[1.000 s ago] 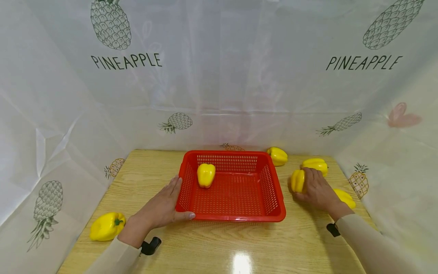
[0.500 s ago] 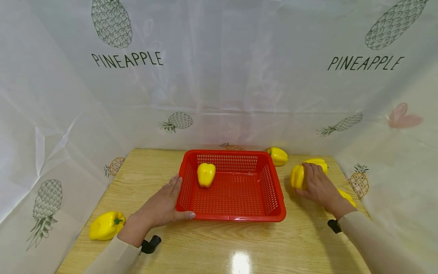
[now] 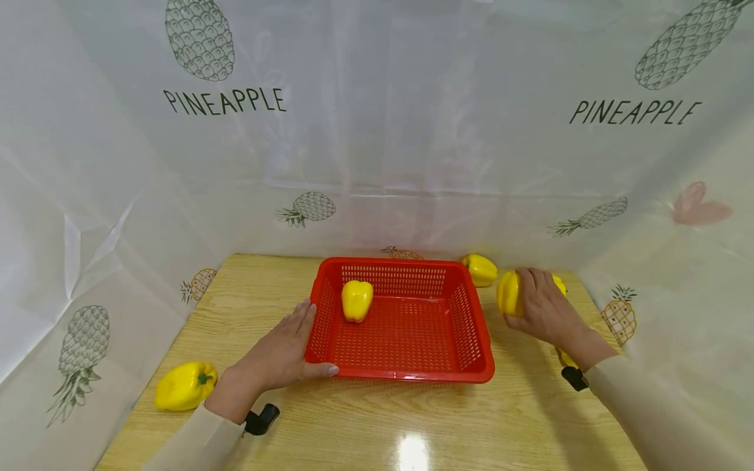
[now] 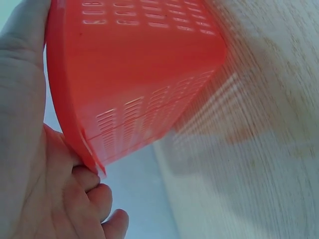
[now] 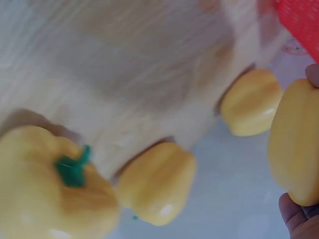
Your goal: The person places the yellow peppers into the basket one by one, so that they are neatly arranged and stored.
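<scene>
A red mesh basket (image 3: 400, 376) stands mid-table with one yellow pepper (image 3: 357, 300) inside near its back left. My left hand (image 3: 283, 356) lies flat against the basket's front left corner, fingers along the side wall and thumb along the front rim; the left wrist view shows the rim (image 4: 75, 134) against my palm. My right hand (image 3: 544, 311) grips another yellow pepper (image 3: 508, 294) just above the table, right of the basket. In the right wrist view this held pepper (image 5: 295, 149) sits at the right edge with a fingertip below it.
Loose yellow peppers lie on the wooden table: one (image 3: 480, 269) behind the basket's right corner, one (image 3: 557, 282) behind my right hand, one (image 3: 567, 358) half hidden under my right wrist, one (image 3: 184, 386) at the front left. White pineapple-print sheets wall three sides.
My right hand has lifted its pepper off the table and carried it slightly up and back. The left hand and the basket have stayed put.
</scene>
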`<state>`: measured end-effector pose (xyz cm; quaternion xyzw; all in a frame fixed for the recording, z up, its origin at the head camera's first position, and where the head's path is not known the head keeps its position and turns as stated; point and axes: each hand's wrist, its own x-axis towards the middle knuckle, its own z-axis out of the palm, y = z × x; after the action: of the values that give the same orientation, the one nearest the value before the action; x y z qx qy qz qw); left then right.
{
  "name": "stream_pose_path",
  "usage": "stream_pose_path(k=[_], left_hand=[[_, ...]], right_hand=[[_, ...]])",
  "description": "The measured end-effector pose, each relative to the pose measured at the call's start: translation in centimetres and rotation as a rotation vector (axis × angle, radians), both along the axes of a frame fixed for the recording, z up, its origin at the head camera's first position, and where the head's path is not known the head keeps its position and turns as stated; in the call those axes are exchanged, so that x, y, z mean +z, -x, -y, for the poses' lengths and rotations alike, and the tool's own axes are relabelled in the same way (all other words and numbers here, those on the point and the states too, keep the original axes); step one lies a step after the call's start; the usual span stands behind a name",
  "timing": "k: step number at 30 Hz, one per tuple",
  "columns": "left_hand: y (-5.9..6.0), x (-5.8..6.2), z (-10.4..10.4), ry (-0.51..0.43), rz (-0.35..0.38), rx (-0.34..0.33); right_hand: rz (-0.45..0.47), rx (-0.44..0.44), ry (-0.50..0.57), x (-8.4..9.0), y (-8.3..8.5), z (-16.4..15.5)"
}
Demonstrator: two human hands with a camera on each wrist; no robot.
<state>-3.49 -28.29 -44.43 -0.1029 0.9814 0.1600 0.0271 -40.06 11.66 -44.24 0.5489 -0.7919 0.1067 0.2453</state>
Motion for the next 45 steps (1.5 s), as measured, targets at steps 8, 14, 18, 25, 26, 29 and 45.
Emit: stream_pose_path(k=[8, 14, 18, 25, 26, 29, 45], left_hand=[[0.0, 0.0, -0.1, 0.003, -0.006, -0.004], [0.0, 0.0, -0.1, 0.009, -0.002, -0.012], [0.0, 0.2, -0.1, 0.012, -0.004, -0.02], [0.0, 0.6, -0.2, 0.023, -0.006, -0.022], [0.0, 0.6, -0.2, 0.025, -0.004, -0.02], [0.0, 0.6, -0.2, 0.025, -0.002, -0.015], [0.0, 0.1, 0.0, 0.004, 0.008, -0.004]], right_hand=[[0.001, 0.0, -0.028, 2.6, -1.1, 1.9], [-0.005, -0.005, -0.073, 4.0, -2.1, 3.4], [-0.035, 0.016, -0.095, 4.9, -2.6, 4.7], [-0.102, 0.069, -0.127, 6.4, -3.6, 7.8], [-0.109, 0.08, -0.128, 6.6, -3.8, 8.3], [-0.133, 0.109, -0.144, 7.1, -4.4, 10.1], [-0.157, 0.112, -0.303, 5.2, -8.1, 18.7]])
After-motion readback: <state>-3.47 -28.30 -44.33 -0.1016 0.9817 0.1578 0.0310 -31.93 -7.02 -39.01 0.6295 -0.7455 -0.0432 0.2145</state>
